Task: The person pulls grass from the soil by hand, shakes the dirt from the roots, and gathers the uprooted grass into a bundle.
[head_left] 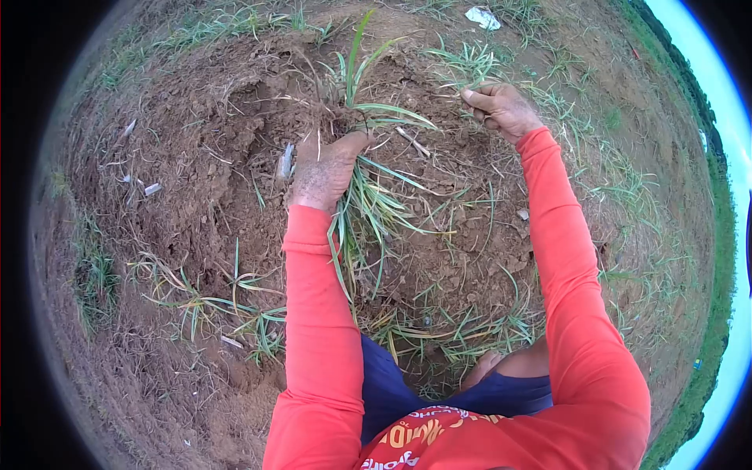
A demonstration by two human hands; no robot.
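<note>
My left hand [323, 168], dusted with soil, is closed round a bunch of uprooted grass plants [368, 204]. Long green and yellowish blades hang from it toward my lap, and brown roots with soil show above the fingers. Directly beyond that hand stands another grass tuft [352, 78] with upright blades. Farther right, my right hand [505, 108] is closed, thumb pressed against the fingers, beside a low grass clump [470, 64]. Whether a blade sits in that pinch I cannot make out. Both arms wear red sleeves.
Loose brown soil [211, 133] with clods and dry stems surrounds the hands. More grass [196, 301] grows at the lower left and along the right. A white scrap [482, 17] lies at the top, and pale bits of litter [285, 160] lie near my left wrist.
</note>
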